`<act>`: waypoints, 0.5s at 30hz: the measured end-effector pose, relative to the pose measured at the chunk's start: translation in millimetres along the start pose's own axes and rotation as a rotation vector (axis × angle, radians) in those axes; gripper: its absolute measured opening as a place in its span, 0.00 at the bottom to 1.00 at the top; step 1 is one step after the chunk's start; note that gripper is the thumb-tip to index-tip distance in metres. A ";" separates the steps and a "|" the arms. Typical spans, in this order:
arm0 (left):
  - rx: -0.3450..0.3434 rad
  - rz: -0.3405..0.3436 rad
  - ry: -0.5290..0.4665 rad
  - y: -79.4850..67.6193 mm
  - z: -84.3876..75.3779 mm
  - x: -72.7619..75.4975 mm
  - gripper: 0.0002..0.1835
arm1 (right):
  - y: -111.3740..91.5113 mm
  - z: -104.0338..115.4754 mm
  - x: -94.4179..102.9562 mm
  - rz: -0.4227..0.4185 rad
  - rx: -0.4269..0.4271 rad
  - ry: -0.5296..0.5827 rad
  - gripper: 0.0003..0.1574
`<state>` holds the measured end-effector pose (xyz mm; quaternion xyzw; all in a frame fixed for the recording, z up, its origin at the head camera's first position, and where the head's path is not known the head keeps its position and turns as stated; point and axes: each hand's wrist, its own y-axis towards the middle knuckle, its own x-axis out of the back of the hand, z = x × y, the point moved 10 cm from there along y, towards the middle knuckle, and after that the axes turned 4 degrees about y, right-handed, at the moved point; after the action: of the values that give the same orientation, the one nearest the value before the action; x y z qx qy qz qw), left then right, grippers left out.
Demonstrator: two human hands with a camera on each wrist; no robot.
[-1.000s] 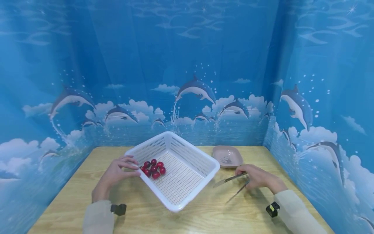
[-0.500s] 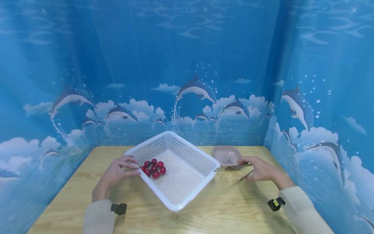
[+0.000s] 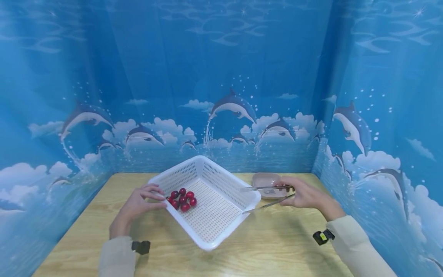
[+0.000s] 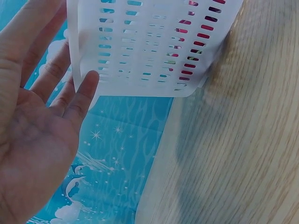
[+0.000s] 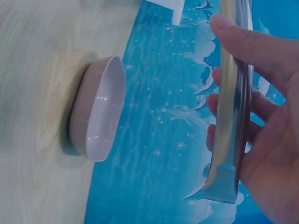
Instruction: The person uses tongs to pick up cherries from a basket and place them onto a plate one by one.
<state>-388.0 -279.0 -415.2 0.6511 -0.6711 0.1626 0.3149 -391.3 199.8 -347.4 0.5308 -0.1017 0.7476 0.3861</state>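
Observation:
A white perforated plastic basket (image 3: 214, 209) with a cluster of red cherries (image 3: 182, 200) toward its left side is in the middle of the head view. My left hand (image 3: 138, 206) grips its left rim, and the left wrist view shows fingers (image 4: 85, 93) at the rim and outer wall, with cherries showing red through the slots. My right hand (image 3: 304, 196) holds metal tongs (image 5: 229, 112) between thumb and fingers. Their two arms are spread apart, pointing left, and the tips overlap the basket's right corner. Nothing is between the tips.
A small pinkish-beige bowl (image 3: 257, 181) with a printed picture on its inside stands behind and right of the basket, partly covered by the right hand and tongs. The light wooden table (image 3: 277, 250) backs onto a blue dolphin-print curtain (image 3: 173, 77).
My right hand has risen and swung the tongs from pointing down-left over the table to pointing left, tips now at the basket's right corner. My left hand and the basket stay put.

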 end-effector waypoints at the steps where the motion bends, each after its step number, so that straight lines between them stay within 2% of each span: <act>1: -0.003 -0.001 0.000 0.1 -0.1 0.1 0.17 | 1.7 2.9 0.8 -0.004 0.008 0.004 0.36; 5: -0.001 -0.001 0.000 0.2 0.9 0.3 0.17 | 8.1 14.1 3.4 -0.035 0.050 -0.028 0.40; 9: -0.008 0.001 0.003 0.3 1.1 0.1 0.17 | 14.0 27.7 5.8 -0.100 0.132 -0.143 0.41; 15: -0.009 -0.004 0.010 1.1 2.8 0.3 0.16 | 22.1 46.6 8.3 -0.204 0.270 -0.231 0.41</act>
<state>-389.7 -280.8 -417.0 0.6503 -0.6690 0.1623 0.3213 -374.3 162.5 -315.1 0.6675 0.0099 0.6455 0.3711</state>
